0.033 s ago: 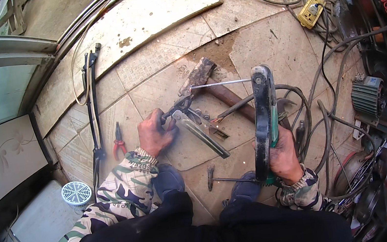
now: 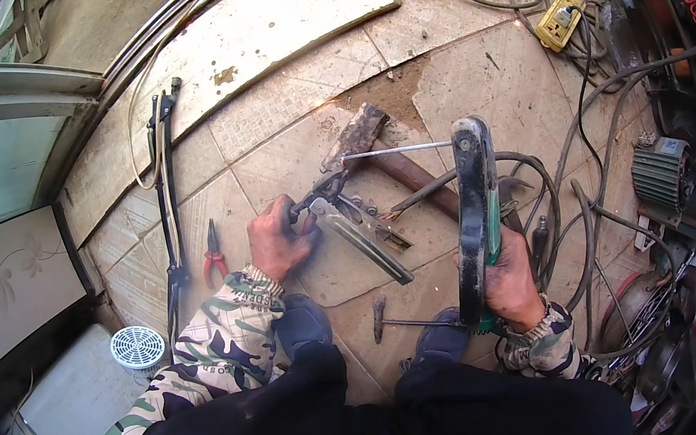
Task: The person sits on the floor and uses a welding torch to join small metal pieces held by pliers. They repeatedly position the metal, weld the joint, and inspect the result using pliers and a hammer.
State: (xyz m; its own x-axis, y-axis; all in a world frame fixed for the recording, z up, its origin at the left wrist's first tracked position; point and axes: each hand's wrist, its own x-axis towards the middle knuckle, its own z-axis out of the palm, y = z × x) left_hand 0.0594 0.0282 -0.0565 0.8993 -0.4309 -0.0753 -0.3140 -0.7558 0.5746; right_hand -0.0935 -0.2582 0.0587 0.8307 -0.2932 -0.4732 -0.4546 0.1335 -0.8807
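Lidded tub, contents hidden, left of hands

Pale dusty tiled floor under my fingers, brown broken patch farther ahead
Red-handled pliers lying just left of my left fingers, long black strip beyond pliers
Big hammer ahead, between left and right fingers, brown handle slanting toward right ones
Small dark hammer nearer me, between both
Dark cables looping right of right fingers, yellow socket box farther ahead
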